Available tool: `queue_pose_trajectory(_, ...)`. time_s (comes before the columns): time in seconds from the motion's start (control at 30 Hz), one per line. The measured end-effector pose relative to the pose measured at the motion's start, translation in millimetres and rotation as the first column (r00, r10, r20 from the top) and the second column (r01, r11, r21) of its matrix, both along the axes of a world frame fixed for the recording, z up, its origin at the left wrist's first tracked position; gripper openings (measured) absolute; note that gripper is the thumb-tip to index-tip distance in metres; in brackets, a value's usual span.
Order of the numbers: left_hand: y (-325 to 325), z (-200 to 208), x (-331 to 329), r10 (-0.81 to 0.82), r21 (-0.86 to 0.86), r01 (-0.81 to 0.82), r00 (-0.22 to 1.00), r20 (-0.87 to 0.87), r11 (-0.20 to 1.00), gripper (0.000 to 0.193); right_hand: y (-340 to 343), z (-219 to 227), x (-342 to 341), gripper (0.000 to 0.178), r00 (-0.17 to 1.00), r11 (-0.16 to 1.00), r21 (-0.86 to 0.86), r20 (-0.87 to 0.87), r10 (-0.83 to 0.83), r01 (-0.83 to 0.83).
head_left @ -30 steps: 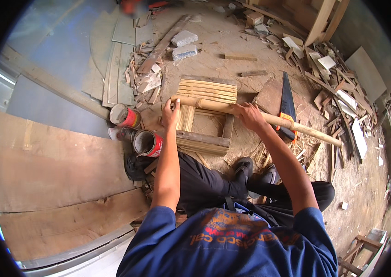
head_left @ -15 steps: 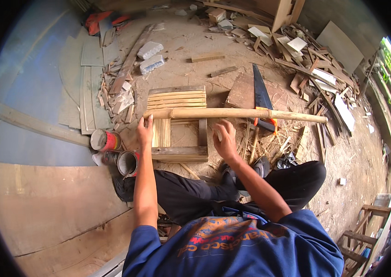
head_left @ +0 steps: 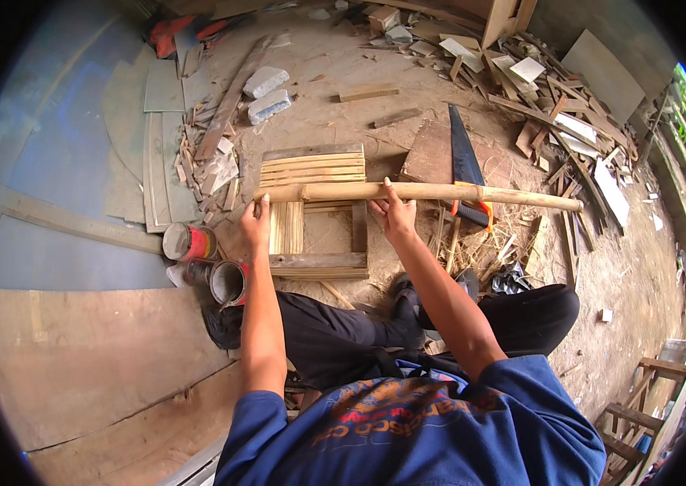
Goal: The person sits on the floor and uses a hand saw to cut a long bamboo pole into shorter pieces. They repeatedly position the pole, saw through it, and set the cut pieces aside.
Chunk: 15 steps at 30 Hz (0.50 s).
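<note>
A long bamboo pole [head_left: 440, 192] lies crosswise in front of me, above a wooden frame [head_left: 318, 262] with split bamboo slats [head_left: 310, 166] across its far part. My left hand [head_left: 256, 225] is closed around the pole's left end. Near the pole's middle, my right hand [head_left: 396, 217] grips it from the near side, a finger reaching over the top. Beyond the right hand, the pole passes over a handsaw [head_left: 463, 154] with a black and orange handle. The saw leans by a brown wooden block [head_left: 426, 154].
Two open tins [head_left: 189, 242] stand left of the frame, close to my leg. Scrap wood and boards [head_left: 577, 130] are heaped at the far right. Pale broken blocks [head_left: 267, 105] lie at the far left. Bamboo shavings [head_left: 448, 235] litter the ground near my feet.
My right hand has risen from below the pole and taken hold of it near the middle. My left hand keeps its hold on the left end.
</note>
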<state>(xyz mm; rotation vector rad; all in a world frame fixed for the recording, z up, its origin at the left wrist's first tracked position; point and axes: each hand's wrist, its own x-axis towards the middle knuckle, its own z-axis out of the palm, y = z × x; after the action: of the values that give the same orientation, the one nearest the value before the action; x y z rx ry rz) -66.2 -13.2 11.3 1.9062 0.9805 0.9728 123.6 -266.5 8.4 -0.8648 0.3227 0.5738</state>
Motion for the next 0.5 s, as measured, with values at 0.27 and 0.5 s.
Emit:
queue_pose_trajectory(0.27, 20, -17, -6, 0.157, -0.114, -0.184, 0.964, -0.213, 0.976, 0.054, 9, 0, -2, 0.087, 0.997, 0.998, 0.029, 0.058, -0.060, 0.058)
queue_pose_trajectory(0.5, 14, -17, -1, 0.109, -0.025, -0.112, 0.989, -0.096, 0.993, 0.051, 11, 1, -3, 0.084, 0.995, 0.997, 0.016, 0.063, -0.078, 0.077)
